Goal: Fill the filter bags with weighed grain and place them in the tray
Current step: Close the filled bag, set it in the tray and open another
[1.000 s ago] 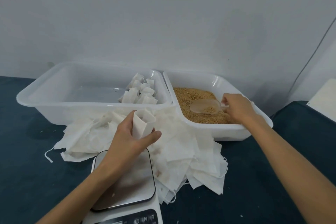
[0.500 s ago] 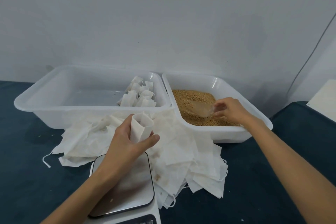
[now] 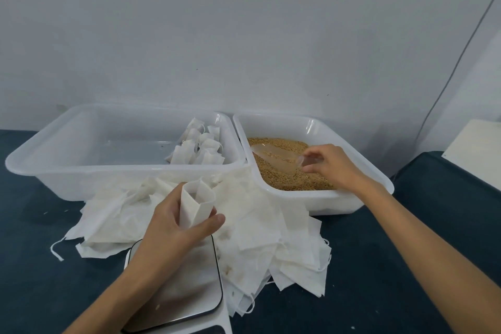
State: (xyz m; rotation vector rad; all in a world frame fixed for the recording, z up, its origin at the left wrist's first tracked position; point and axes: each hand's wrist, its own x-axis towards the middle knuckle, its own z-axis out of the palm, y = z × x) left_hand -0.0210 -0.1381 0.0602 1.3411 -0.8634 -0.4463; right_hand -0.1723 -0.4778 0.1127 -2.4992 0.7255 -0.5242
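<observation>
Where empty bags (image 3: 271, 238) lie heaped, scale (image 3: 176, 293) half buried, tubs (image 3: 81, 176) behind

One head-worn view looks forward and down, close over the table (image 3: 393, 266). It faces a pale wall (image 3: 244, 35) beyond

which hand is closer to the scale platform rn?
Left. The left hand holds an open filter bag just above the scale platform. The right hand is off in the grain tray, gripping the scoop.
</observation>
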